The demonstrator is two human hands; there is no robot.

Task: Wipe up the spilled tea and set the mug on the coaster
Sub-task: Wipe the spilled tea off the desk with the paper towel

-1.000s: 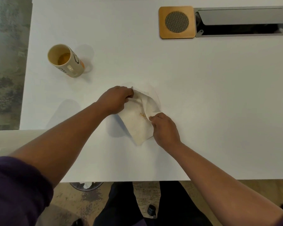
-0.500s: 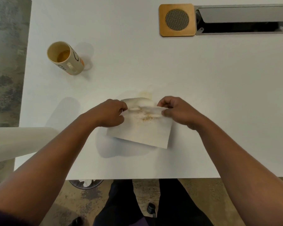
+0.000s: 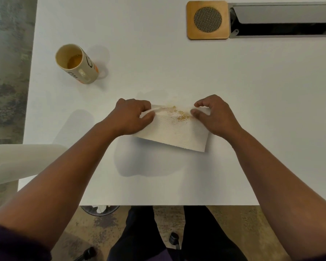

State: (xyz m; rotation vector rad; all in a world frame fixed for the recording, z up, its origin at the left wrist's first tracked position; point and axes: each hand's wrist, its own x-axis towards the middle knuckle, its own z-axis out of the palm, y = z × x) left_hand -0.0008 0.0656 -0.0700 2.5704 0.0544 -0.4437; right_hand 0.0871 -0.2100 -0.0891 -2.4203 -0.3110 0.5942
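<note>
A white paper towel with tan tea stains lies near the middle of the white table. My left hand pinches its far left corner and my right hand pinches its far right corner. A faint tea smear shows on the table just beyond the towel. The cream mug stands at the far left with a little tea inside, handle towards me. The square wooden coaster with a round mesh centre sits at the far right, bare.
A grey cable hatch with its lid raised is set into the table right of the coaster. A paper towel roll lies at the near left edge. A bin stands under the table's near edge.
Both hands have turned the towel and spread it out flat and wide, stained side up. My right hand moved from the towel's near edge to its far right corner.
</note>
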